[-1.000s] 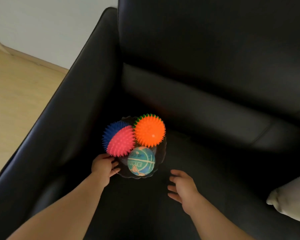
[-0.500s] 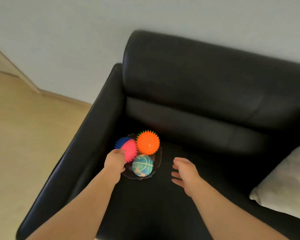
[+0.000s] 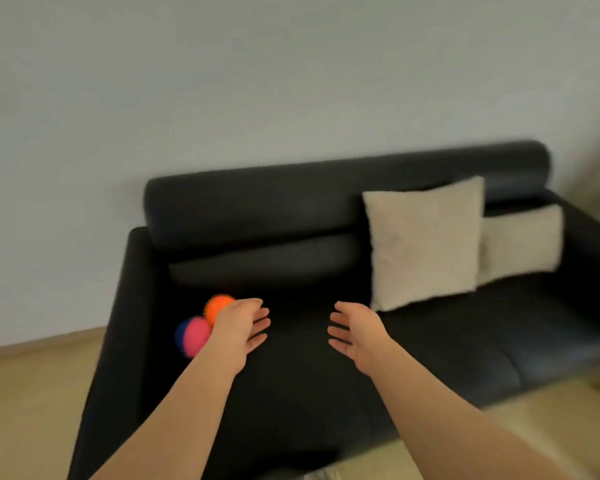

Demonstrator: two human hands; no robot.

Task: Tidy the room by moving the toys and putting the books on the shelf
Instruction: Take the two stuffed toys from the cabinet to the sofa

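Observation:
Spiky toy balls lie on the left end of a black sofa (image 3: 430, 344): an orange ball (image 3: 217, 305), a pink ball (image 3: 196, 335) and a blue ball (image 3: 180, 332) half hidden behind the pink one. My left hand (image 3: 243, 323) hovers in front of them with straight fingers and holds nothing; it hides the bowl and the teal ball. My right hand (image 3: 355, 329) floats over the seat to the right, palm turned inward, empty. The picture is blurred by motion.
Two beige cushions (image 3: 426, 240) (image 3: 523, 242) lean against the sofa's backrest on the right. A pale wall rises behind. Wooden floor (image 3: 25, 403) lies to the left and in front of the sofa.
My left hand has let go of the bowl's rim and both hands have pulled back from the balls. The view has risen and drawn away, so the whole sofa shows.

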